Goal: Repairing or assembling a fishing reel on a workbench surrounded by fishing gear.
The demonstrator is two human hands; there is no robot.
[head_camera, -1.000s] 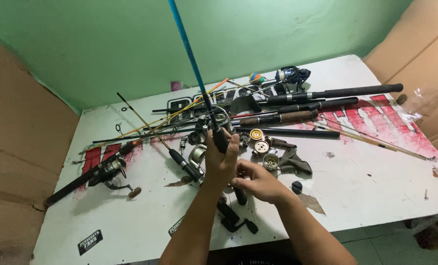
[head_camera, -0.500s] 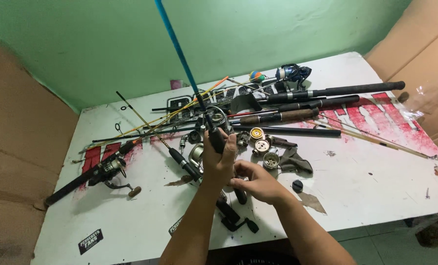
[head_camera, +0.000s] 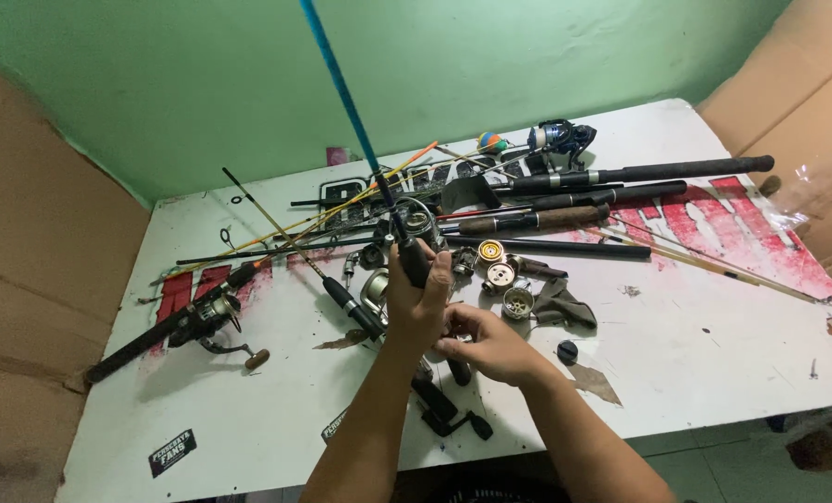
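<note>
My left hand [head_camera: 416, 303] grips the black handle of a blue fishing rod [head_camera: 346, 98], which points steeply up and leaves the top of the view. My right hand [head_camera: 490, 345] sits just below it, fingers pinched at the lower part of the handle near the reel seat. What the fingers hold is hidden. Under my forearms a black reel part with a crank [head_camera: 453, 419] lies on the white table [head_camera: 714, 345]. Round spools [head_camera: 501, 275] lie just beyond my hands.
Several rods [head_camera: 621, 174] and rod sections lie across the far half of the table. A rod with a spinning reel [head_camera: 202, 321] lies at the left. A small black cap [head_camera: 568, 352] sits right of my right hand. Cardboard sheets [head_camera: 25, 307] flank the table.
The blue rod's upper part has tilted slightly to the left. Both hands stay in the same place on the handle.
</note>
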